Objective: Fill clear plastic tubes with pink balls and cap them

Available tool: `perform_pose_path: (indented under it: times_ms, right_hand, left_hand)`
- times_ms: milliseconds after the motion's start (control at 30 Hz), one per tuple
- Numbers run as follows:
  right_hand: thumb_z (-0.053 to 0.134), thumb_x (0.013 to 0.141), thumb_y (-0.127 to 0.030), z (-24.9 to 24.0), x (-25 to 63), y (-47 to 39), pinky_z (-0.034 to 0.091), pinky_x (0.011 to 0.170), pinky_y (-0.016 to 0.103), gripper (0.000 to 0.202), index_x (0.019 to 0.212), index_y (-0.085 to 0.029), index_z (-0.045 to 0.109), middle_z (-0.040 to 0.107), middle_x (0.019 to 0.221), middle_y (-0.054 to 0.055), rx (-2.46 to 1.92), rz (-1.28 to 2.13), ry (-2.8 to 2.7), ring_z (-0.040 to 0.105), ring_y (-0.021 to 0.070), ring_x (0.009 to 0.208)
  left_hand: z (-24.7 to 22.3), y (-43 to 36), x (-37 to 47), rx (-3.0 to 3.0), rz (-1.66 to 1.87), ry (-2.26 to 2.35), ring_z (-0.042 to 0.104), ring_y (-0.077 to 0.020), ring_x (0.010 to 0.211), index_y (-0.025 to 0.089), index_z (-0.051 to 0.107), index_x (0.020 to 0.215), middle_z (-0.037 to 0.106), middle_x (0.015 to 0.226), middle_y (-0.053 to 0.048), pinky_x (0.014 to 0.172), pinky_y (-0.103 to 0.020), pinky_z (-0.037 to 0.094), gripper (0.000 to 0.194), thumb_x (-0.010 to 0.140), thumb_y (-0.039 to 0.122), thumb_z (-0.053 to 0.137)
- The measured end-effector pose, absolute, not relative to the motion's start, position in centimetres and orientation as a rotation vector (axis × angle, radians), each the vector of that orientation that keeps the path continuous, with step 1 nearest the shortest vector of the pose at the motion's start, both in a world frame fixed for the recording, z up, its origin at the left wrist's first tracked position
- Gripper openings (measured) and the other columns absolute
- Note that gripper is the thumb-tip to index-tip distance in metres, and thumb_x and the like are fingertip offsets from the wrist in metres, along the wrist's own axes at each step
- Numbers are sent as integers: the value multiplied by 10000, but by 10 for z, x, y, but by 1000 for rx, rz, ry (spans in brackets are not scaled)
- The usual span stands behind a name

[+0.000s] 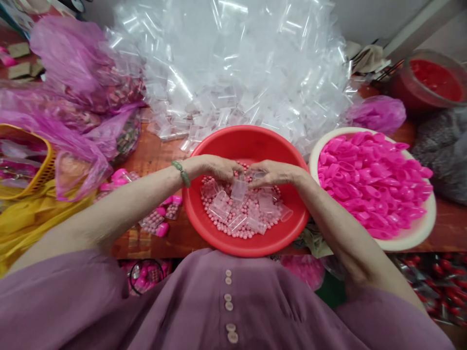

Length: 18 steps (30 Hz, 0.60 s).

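A red basin (pixel 245 248) in front of me holds pink beads (pixel 242 232) with several small clear plastic tubes (pixel 219 206) lying among them. My left hand (pixel 222 168), with a green bead bracelet (pixel 181 173) on its wrist, reaches into the basin. Its bent fingers meet the top of an upright clear tube (pixel 239 190). From the other side comes my right hand (pixel 274 173), its fingers and thumb closed around another clear tube (pixel 259 174). The fingertips of both hands are close together just above the beads, partly hidden.
Behind the basin rises a large heap of clear tubes (pixel 233 63). On the right, a white basin (pixel 432 221) holds pink caps (pixel 372 184). Bead-filled tubes with pink caps (pixel 153 221), purple bags (pixel 73 58) and a yellow basket (pixel 45 170) are at left.
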State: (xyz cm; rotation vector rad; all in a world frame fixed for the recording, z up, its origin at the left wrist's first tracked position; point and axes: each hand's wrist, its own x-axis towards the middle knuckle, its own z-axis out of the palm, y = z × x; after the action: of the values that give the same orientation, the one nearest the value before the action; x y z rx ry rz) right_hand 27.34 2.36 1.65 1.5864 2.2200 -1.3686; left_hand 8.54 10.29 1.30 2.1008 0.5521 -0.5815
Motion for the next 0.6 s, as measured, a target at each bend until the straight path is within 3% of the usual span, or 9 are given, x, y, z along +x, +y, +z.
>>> perform_pose_path:
  times_ms: [133,200,267,333,433,600]
  right_hand:
    - [674,818,-443,19,272,27,438,1015,419,762,1438,-71,430,534,1396,216,1890,-846,2240,566,352,1220]
    - [614,873,-368,25,266,16,442,1007,473,743,1483,-43,342,457,1434,270,1984,-534,2244,537,383,1240]
    - [540,922,-336,34,253,-3,459,984,491,612,1452,-66,394,485,1390,257,1955,-396,2333,538,374,1217]
    - [559,921,-403,40,235,-26,458,995,476,516,1341,-105,527,535,1333,217,1714,-487,2505,540,349,1192]
    - [629,870,-490,33,211,-54,430,1026,484,544,1281,-136,589,507,1383,202,1337,-671,2592,514,355,1225]
    - [527,938,-315,10,220,-52,399,1009,522,292,1133,-162,681,509,1412,186,1355,-511,2399,486,373,1253]
  left_hand:
    - [2,119,92,2296,-464,670,611,-164,768,125,652,1087,706,989,-79,658,-236,423,369,752,201,515]
    - [-4,122,93,2376,-316,706,612,-160,809,122,663,1085,706,1015,-78,686,-232,412,346,792,241,524]
    - [-8,119,91,2429,-152,728,612,-156,806,127,680,1065,712,979,-72,698,-237,402,333,837,318,530]
    - [-7,114,88,2493,-6,753,615,-162,783,134,704,1010,714,901,-70,704,-254,396,328,855,377,545]
    - [-1,105,84,2592,116,842,628,-190,781,150,727,931,703,799,-72,718,-289,395,268,857,345,559]
    - [5,94,73,2688,185,829,622,-200,778,148,716,911,685,777,-88,724,-308,408,262,881,258,481]
